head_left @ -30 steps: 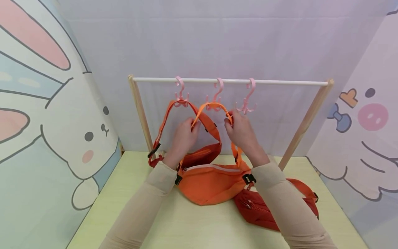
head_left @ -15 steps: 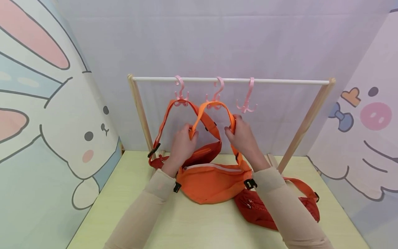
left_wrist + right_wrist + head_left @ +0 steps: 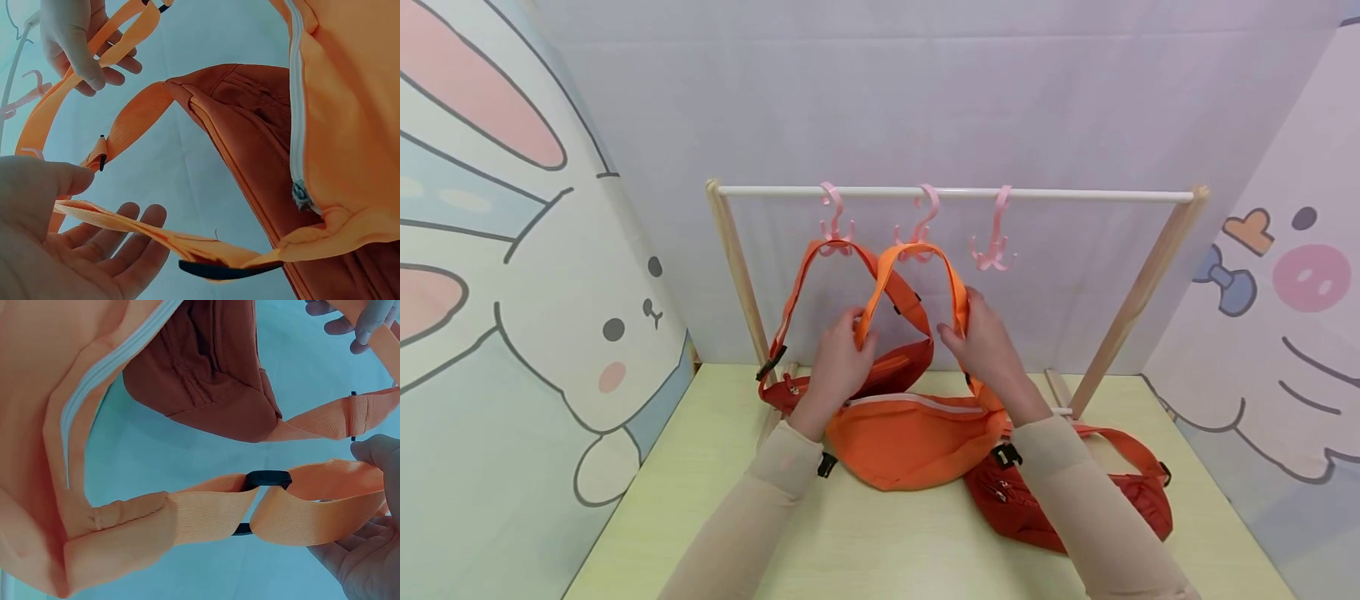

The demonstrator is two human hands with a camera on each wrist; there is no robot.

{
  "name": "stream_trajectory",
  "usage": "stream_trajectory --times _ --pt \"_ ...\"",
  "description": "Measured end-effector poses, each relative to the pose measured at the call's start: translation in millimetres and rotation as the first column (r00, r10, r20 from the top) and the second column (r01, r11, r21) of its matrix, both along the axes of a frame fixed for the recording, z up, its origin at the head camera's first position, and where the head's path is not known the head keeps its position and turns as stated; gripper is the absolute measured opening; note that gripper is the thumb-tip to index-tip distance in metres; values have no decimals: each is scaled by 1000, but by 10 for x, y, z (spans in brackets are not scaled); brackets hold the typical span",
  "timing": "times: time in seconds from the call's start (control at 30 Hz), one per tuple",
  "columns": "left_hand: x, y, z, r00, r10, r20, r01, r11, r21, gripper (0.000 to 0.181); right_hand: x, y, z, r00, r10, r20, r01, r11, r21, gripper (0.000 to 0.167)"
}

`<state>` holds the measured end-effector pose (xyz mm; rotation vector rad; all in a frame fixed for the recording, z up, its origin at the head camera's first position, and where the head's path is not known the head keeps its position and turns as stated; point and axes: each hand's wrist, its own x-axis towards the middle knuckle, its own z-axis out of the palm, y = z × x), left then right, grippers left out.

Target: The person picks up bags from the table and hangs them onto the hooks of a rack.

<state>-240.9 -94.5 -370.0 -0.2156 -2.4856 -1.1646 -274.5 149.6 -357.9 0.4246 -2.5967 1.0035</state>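
left hand (image 3: pixel 841 358) and right hand (image 3: pixel 988 343) were spread around an orange strap (image 3: pixel 958 293) mid-frame; a yellowish table (image 3: pixel 887 542) lay below, a pale wall (image 3: pixel 880 108) above.

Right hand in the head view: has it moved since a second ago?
Yes. The right hand has moved down, sitting farther below the white rail.

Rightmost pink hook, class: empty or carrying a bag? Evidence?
Empty. In the head view, the rightmost pink hook hangs from the white rail with bare prongs; the orange strap is at the middle hook.
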Motion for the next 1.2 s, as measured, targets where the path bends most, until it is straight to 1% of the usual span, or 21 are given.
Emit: stream_trajectory --times 0.23,0.4,0.5,0.7,0.83,1.0,1.1,1.2 --pt "54 -12 -43 1000 -5 -20 5 1000 20 51 46 19 -53 1000 -1 5 1 1000 -3 88" --pt "91 -13 -70 1000 6 -26 -6 1000 13 58 83 57 -84 1000 -15 7 15 1000 15 95" --pt "110 -16 -95 999 13 -47 -13 1000 10 61 114 82 -102 1000 -15 7 15 1000 24 97" --pt "162 -39 -131 997 16 -74 -15 1000 10 69 191 126 -121 1000 -6 5 6 999 32 99" --pt "196 -60 -142 996 9 -88 -9 1000 8 70 244 159 -124 1000 -4 4 4 999 37 100" --pt "249 -96 -162 993 9 -114 -10 1000 -16 71 301 195 -130 1000 2 -1 -2 999 36 101" --pt "281 -112 -177 993 9 -120 -11 1000 -22 73 336 219 -139 1000 3 5 -3 999 46 102" --pt "312 -119 -183 994 10 -111 -13 999 -30 74 369 240 -155 1000 1 17 -2 999 54 102"
